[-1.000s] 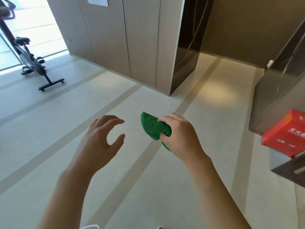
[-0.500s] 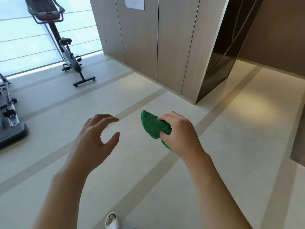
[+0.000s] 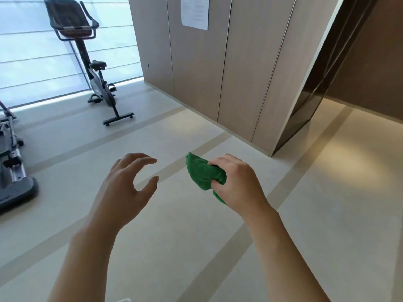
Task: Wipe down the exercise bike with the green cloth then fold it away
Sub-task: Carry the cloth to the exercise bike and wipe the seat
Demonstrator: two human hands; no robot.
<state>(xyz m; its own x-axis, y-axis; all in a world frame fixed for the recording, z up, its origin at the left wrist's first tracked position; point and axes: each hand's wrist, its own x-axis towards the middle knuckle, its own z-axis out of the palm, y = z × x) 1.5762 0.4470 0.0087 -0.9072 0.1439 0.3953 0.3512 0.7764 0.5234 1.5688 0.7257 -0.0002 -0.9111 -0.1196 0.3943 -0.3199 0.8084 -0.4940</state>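
Observation:
My right hand [image 3: 236, 184] grips a folded green cloth [image 3: 201, 174] in front of me, over the floor. Part of the cloth sticks out to the left of my fingers, and a corner shows below the hand. My left hand [image 3: 128, 186] hovers beside it with loosely curled fingers and holds nothing. The black exercise bike [image 3: 96, 68] stands far off at the upper left by the bright window, well beyond both hands.
Another dark exercise machine [image 3: 13, 168] lies at the left edge. Beige wall panels [image 3: 218, 73] with a paper notice [image 3: 195, 12] rise ahead, with a dark opening [image 3: 322, 83] to their right. Pale floor with darker stripes [image 3: 170, 247] stretches between me and the bike.
The view has swung left, bringing the bike more into view and closer; the red box at right is gone from view. Both hands keep their pose, the right still gripping the cloth.

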